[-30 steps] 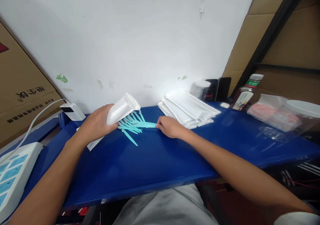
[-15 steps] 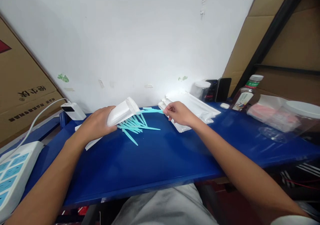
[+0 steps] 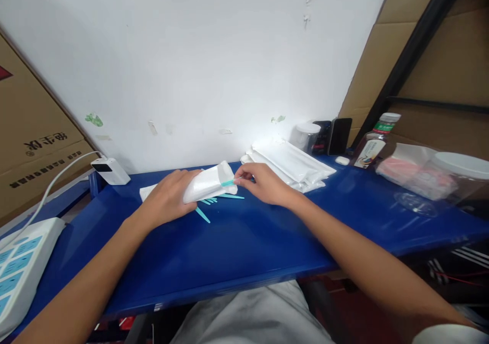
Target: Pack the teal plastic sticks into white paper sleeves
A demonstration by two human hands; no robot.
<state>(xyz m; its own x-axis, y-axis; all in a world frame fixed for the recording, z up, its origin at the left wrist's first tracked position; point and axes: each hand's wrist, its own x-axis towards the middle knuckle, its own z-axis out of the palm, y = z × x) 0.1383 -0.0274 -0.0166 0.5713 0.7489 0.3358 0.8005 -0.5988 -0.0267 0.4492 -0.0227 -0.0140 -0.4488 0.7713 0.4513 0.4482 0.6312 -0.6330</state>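
Note:
My left hand [image 3: 168, 196] is wrapped around a white padded mailer bag [image 3: 204, 185], its open mouth tilted to the right. At that mouth, my right hand [image 3: 262, 183] pinches a flat teal stick [image 3: 228, 183], most of which is inside the bag. More loose teal sticks [image 3: 203, 215] lie on the blue table [image 3: 244, 247] under and in front of the bag, partly covered by it. How many are beneath cannot be seen.
Behind my right hand lies a stack of white mailers [image 3: 294, 163]. A clear jar [image 3: 306, 137], two phones [image 3: 339, 136], a bottle [image 3: 372, 142] and a pink-filled bag [image 3: 414, 173] stand along the right. At left are a white charger [image 3: 110, 170] and a power strip [image 3: 32, 267].
The bag in my left hand has moved right, over the loose sticks. The teal stick in my right hand has gone from outside the bag to mostly within its mouth.

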